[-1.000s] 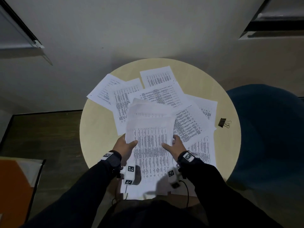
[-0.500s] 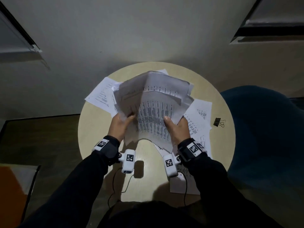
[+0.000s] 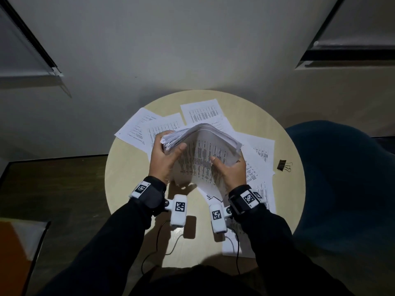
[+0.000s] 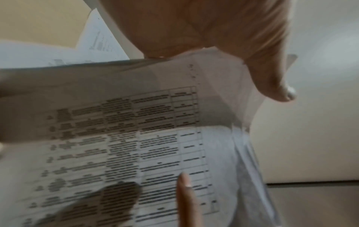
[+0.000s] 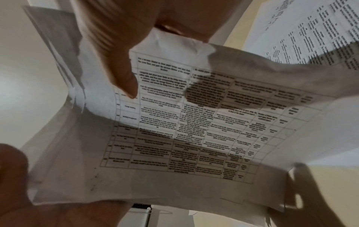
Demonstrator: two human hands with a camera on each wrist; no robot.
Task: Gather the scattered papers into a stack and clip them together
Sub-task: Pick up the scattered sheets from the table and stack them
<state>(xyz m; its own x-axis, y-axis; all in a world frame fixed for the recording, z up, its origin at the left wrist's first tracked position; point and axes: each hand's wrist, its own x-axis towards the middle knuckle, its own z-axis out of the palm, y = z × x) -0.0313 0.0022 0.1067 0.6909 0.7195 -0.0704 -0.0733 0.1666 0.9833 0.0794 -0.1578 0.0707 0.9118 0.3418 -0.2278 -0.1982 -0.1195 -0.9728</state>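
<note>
A bent stack of printed papers (image 3: 203,154) is held above the round table (image 3: 284,197). My left hand (image 3: 164,157) grips the stack's left edge, thumb on the front. On the other side my right hand (image 3: 230,169) grips its right edge. Both wrist views show the printed sheet (image 4: 136,138) (image 5: 194,122) close up, with a thumb (image 5: 124,73) pressed on it. Several loose papers (image 3: 203,112) still lie on the table behind and to the right of the stack. A black binder clip (image 3: 283,165) lies at the table's right side.
A dark blue chair (image 3: 346,184) stands right of the table. A white wall rises behind it. An orange and white object (image 3: 15,253) lies on the dark floor at lower left. Wrist camera cables hang over the table's near edge.
The stack has been lifted off the table and tipped up on edge between both hands, its sheets drawn closer together. My hands have moved away from the near edge toward the table's middle.
</note>
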